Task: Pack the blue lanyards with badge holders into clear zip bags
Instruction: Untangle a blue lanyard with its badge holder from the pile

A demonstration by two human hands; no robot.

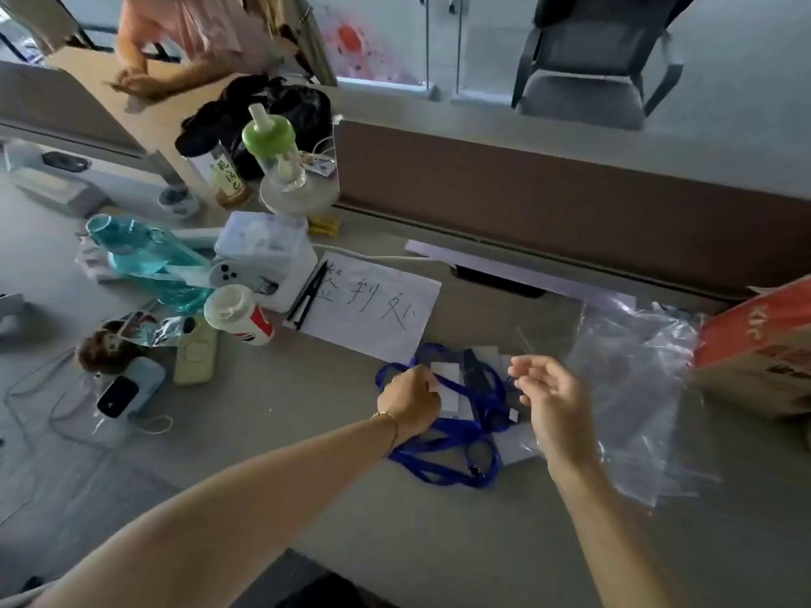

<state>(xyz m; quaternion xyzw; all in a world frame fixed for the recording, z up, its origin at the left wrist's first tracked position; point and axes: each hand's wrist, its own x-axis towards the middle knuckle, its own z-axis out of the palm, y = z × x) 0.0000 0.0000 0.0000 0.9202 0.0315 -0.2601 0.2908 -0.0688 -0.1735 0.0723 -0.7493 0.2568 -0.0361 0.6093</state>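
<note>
Forearms are reaching in from the bottom of the frame over bare desk (461, 541), so plenty of room near the lower edge. Left hand (410, 399) is curling down onto the blue lanyards (456, 432), fingers pinching a white badge holder (445, 379) in the tangled pile at centre. Right hand (550, 399) is hovering just right of it, fingers loosely spread, holding nothing. Clear zip bags (636, 388) are lying right of the pile, running up to a cardboard box (763, 344) at the right edge. Further back, a handwritten paper (373, 309), and bottles crowding the upper left.
</note>
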